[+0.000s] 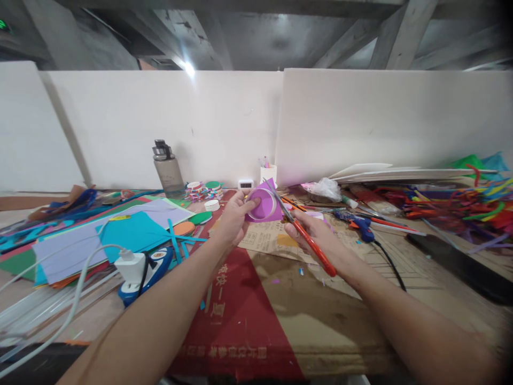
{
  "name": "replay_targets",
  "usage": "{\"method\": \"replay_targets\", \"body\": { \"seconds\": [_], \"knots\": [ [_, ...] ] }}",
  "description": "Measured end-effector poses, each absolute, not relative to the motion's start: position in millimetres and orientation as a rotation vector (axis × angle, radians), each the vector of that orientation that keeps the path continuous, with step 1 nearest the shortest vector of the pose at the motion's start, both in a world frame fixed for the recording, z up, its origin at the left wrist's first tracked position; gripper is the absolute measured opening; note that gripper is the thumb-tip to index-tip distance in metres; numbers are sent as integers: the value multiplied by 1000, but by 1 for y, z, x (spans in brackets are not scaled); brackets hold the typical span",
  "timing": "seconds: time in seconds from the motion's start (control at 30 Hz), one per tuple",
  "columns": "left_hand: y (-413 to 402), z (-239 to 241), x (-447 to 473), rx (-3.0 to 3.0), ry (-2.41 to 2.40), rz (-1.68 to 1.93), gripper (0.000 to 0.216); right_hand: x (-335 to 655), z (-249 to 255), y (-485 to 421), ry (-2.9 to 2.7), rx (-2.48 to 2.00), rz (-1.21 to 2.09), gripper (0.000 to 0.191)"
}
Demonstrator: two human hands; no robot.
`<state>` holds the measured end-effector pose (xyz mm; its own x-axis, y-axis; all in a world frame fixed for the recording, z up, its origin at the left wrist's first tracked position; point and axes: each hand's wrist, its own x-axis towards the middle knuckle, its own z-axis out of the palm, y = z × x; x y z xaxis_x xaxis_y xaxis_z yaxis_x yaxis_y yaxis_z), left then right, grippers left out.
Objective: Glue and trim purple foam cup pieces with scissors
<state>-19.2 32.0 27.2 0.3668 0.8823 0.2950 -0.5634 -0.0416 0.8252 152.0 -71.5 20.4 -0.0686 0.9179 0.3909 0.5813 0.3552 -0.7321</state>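
Note:
My left hand [234, 218] pinches a piece of purple paper [279, 212] together with a pale round ring [261, 220] that lies against it. The thumb presses inside the ring. In my right hand [315, 232] is a pair of scissors [315, 247] with red handles, its fingers closed round them. The metal blades point up and to the left, touching or just in front of the paper's right side; whether they are cutting into it I cannot tell. Below both hands lies a cardboard sheet [276, 299], part red and part brown, dotted with tiny paper scraps.
Coloured paper sheets [136, 235] and a power strip [160, 262] with white cables lie at left. A bottle [168, 174], a small digital clock [246, 184] and a pen cup [268, 174] stand behind. A glue gun [364, 229] and a black case-like object [460, 267] lie at right.

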Motion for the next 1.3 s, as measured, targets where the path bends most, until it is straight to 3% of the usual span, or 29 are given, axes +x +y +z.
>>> {"method": "replay_targets", "body": {
  "seconds": [0.63, 1.3],
  "knots": [
    [33, 27, -22, 1168, 368, 1150, 42, 153, 17, -71, -1798, -1342, 443, 28],
    [33, 30, -23, 1141, 400, 1156, 33, 152, 19, -73, -1788, -1372, 437, 34]
  ]
}}
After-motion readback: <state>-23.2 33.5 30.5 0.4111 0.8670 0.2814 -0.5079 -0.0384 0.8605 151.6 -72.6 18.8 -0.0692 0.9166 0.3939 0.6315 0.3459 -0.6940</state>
